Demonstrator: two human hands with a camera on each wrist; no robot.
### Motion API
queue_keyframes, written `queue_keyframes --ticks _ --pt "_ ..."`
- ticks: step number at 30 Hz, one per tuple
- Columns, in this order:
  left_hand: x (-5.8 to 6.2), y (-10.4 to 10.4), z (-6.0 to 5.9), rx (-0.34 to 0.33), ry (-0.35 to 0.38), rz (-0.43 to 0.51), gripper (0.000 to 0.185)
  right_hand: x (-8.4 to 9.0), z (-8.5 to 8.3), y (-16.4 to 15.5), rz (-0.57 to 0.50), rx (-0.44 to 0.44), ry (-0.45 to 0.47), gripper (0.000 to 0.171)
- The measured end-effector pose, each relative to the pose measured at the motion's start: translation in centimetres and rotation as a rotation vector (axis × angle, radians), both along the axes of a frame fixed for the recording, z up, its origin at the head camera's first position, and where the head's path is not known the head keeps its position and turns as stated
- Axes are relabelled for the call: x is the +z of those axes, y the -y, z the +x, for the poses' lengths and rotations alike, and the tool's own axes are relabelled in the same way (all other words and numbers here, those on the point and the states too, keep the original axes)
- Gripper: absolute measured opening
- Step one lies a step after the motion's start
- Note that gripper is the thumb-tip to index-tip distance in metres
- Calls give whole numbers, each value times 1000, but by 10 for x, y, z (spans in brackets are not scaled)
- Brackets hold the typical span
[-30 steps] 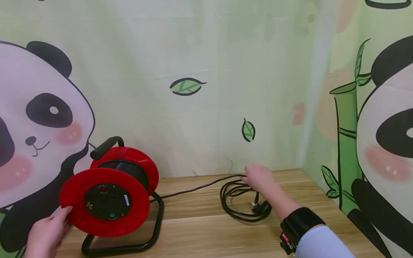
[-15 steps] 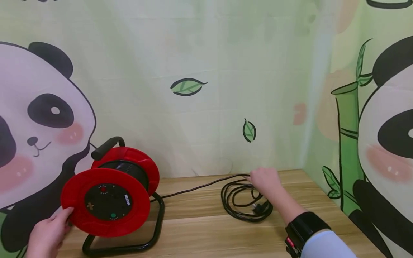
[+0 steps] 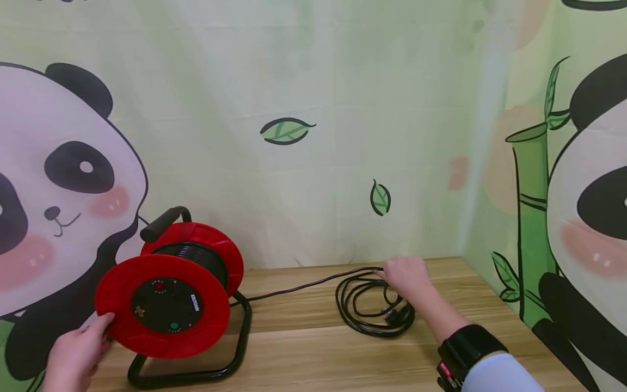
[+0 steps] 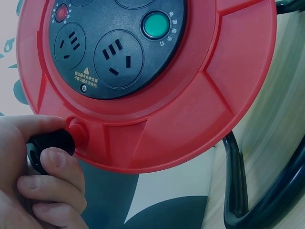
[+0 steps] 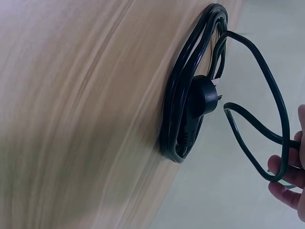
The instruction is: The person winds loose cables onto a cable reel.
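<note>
My left hand point(image 3: 78, 351) is curled round the black knob point(image 4: 61, 140) of the red reel point(image 3: 161, 343), which stands at left on the table point(image 3: 294, 354); my right hand point(image 3: 406, 275), fingers bent, grips the cord point(image 3: 308, 284) above the coil point(image 3: 376, 332) and plug point(image 5: 205, 95).

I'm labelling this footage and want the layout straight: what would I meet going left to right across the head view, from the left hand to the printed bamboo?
Left hand, red cable reel, coiled black cable, black wrist strap, printed bamboo stalk.
</note>
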State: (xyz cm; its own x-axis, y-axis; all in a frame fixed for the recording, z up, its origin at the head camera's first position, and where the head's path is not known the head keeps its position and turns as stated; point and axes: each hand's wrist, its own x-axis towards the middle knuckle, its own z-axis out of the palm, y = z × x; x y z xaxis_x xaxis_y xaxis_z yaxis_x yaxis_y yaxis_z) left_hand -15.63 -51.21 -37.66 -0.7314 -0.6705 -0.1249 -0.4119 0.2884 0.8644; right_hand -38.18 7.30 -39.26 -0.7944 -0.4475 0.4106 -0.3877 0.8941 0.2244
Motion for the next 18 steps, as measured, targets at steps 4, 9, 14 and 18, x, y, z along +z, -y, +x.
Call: queue_keyframes --ticks 4,9,14,18 --pt "0 0 -1 11 -3 9 66 0 0 -1 -48 19 79 55" --pt "2 -2 -2 38 -5 11 69 5 2 -1 -247 122 309 54" --pt "4 -6 -2 34 7 4 81 9 4 3 -337 165 416 54" --pt "8 -10 -2 31 -2 -3 87 8 5 9 -267 132 350 58"
